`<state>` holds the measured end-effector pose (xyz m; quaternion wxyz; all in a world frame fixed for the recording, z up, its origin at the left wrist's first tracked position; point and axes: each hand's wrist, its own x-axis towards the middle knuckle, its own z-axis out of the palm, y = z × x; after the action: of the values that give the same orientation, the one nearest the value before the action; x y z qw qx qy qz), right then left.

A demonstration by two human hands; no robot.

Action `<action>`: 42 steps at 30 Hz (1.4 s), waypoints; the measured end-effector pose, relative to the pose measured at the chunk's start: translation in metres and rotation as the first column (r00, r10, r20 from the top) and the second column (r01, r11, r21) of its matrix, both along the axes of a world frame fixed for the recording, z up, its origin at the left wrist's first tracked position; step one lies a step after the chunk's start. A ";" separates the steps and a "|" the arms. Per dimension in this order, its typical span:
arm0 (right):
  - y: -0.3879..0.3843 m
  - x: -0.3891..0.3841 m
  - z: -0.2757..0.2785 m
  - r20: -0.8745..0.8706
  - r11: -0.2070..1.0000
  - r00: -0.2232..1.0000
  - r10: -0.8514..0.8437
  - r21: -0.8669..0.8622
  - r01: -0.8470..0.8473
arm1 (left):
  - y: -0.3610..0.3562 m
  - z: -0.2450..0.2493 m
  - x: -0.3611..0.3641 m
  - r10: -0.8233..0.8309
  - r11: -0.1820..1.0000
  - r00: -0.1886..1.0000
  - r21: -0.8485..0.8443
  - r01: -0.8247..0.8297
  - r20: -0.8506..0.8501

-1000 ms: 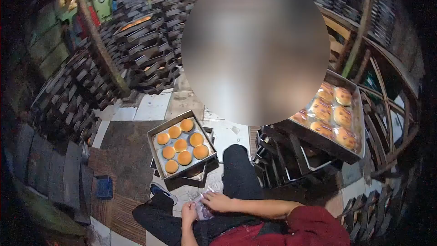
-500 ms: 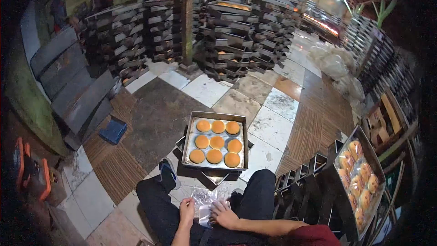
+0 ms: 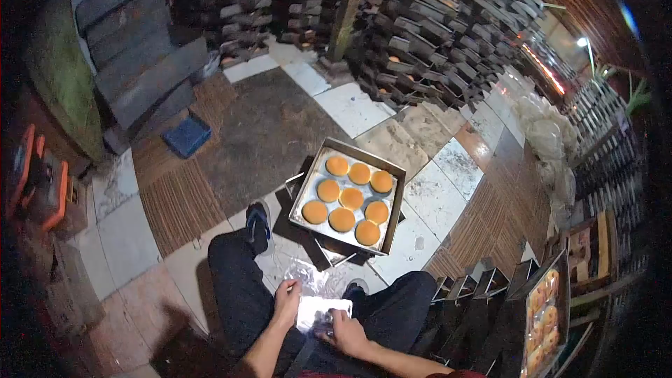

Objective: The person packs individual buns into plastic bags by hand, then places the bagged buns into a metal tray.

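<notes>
From here I see the left hand (image 3: 287, 301) pinching the left edge of the shiny clear plastic (image 3: 313, 313) between the person's knees. The right hand (image 3: 346, 334) has its fingers bent at the plastic's right side; I can't tell how firmly they grip. Just beyond, a square tray (image 3: 337, 238) walls in nine buns (image 3: 351, 199), with tiled floor (image 3: 406, 238) stretching right towards the bun-filled tray (image 3: 565, 273) near the right knee.
</notes>
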<state>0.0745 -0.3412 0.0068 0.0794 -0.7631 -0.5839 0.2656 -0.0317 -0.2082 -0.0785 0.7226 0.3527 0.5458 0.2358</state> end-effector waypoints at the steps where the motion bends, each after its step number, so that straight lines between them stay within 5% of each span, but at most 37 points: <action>1: 0.002 0.006 -0.012 -0.127 0.984 0.989 -0.072 -0.169 0.050 | -0.002 0.005 0.002 0.013 1.000 1.000 -0.022 -0.013 -0.006; 3: 0.003 0.015 -0.044 -0.443 0.985 0.880 0.171 0.066 -0.159 | 0.000 0.016 0.004 -0.008 1.000 0.999 -0.024 0.009 0.054; 5: 0.024 0.032 -0.022 -0.545 0.992 0.829 0.125 0.076 -0.099 | 0.003 0.016 -0.001 -0.005 1.000 0.995 -0.008 0.006 0.103; 7: 0.069 0.069 0.019 -0.460 0.947 0.828 -0.320 -0.168 0.273 | 0.008 0.028 -0.004 -0.196 0.981 0.978 0.023 0.194 0.078; 9: 0.092 0.088 0.050 -0.523 0.940 0.797 -0.302 -0.023 0.342 | 0.005 0.038 -0.003 -0.137 0.965 0.963 -0.189 0.183 0.230; 11: 0.109 0.072 0.111 -0.317 0.959 0.939 0.138 0.278 -0.047 | 0.017 0.051 -0.008 0.085 0.838 0.900 -0.520 0.167 0.427; 13: 0.103 0.069 0.111 -0.079 0.845 0.853 0.515 0.216 -0.490 | 0.031 0.070 -0.017 0.327 0.769 0.583 -0.568 0.294 0.744; 15: 0.102 0.075 0.114 0.093 0.771 0.791 0.605 0.178 -0.611 | 0.045 0.075 -0.029 0.285 0.811 0.338 -0.414 0.413 0.897; 16: 0.103 0.087 0.114 0.119 0.751 0.768 0.630 0.159 -0.641 | 0.054 0.080 -0.031 0.114 0.890 0.308 -0.235 0.392 0.944; 19: 0.125 0.113 0.126 0.093 0.695 0.728 0.679 0.238 -0.679 | 0.064 0.093 -0.035 -0.219 0.933 0.441 0.054 0.356 0.871; 20: 0.134 0.117 0.127 0.098 0.683 0.724 0.683 0.265 -0.680 | 0.066 0.099 -0.035 -0.201 0.933 0.452 0.030 0.358 0.869; 22: 0.155 0.123 0.133 0.083 0.679 0.726 0.683 0.292 -0.673 | 0.074 0.109 -0.034 -0.548 0.809 0.512 0.264 0.525 0.662; 23: 0.169 0.127 0.138 0.043 0.687 0.729 0.684 0.301 -0.662 | 0.086 0.115 -0.033 -0.539 0.813 0.521 0.247 0.527 0.662; 24: 0.182 0.132 0.136 0.000 0.696 0.732 0.681 0.308 -0.648 | 0.103 0.121 -0.033 -0.535 0.817 0.712 0.065 0.573 0.455; 25: 0.191 0.138 0.126 0.001 0.704 0.751 0.661 0.347 -0.620 | 0.117 0.126 -0.032 -0.535 0.817 0.821 -0.124 0.563 0.199; 26: 0.208 0.142 0.128 0.042 0.675 0.754 0.655 0.417 -0.609 | 0.125 0.131 -0.028 -0.495 0.858 0.869 0.167 0.486 0.015; 27: 0.224 0.146 0.130 0.086 0.638 0.760 0.645 0.486 -0.597 | 0.133 0.125 -0.023 -0.495 0.859 0.869 0.153 0.488 0.009; 29: 0.235 0.156 0.088 -0.182 0.773 0.981 0.063 0.631 0.067 | 0.145 0.108 -0.015 -0.219 0.936 0.968 0.253 0.244 -0.123; 31: 0.294 0.157 0.045 -0.695 0.319 0.692 -0.198 0.622 0.716 | 0.153 0.083 -0.016 -0.060 0.944 0.981 0.309 0.116 -0.185; 33: 0.325 0.186 -0.038 -0.632 0.679 0.589 -0.503 0.133 0.722 | 0.164 0.050 -0.025 0.239 0.964 0.970 0.129 -0.233 -0.037; 36: 0.321 0.235 -0.342 -0.183 0.952 0.948 -0.262 0.112 0.285 | 0.162 0.061 -0.008 0.315 0.945 0.949 0.091 -0.315 0.018; 37: 0.332 0.214 -0.307 -0.240 0.844 0.812 -0.532 -0.082 0.529 | 0.164 0.058 -0.005 0.309 0.950 0.947 0.017 -0.311 0.089; 38: 0.338 0.199 -0.307 0.098 0.785 0.801 -0.591 -0.158 0.599 | 0.176 0.078 0.009 0.487 0.873 0.854 -0.111 -0.474 0.184; 39: 0.340 0.188 -0.304 -0.049 0.759 0.760 -0.648 -0.120 0.640 | 0.177 0.074 0.010 0.488 0.873 0.855 -0.100 -0.478 0.176; 41: 0.333 0.156 -0.288 0.220 0.820 0.815 -0.536 -0.094 0.565 | 0.174 0.068 0.011 0.331 0.939 0.933 0.045 -0.340 0.141; 42: 0.329 0.126 -0.264 0.312 0.872 0.815 -0.489 0.186 0.452 | 0.176 0.070 0.015 0.326 0.941 0.935 0.047 -0.335 0.140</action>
<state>0.2003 -0.0121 -0.2572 0.0770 -0.9131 -0.3946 0.0673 -0.0167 -0.0319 -0.0086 0.6937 0.2649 0.5406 0.3954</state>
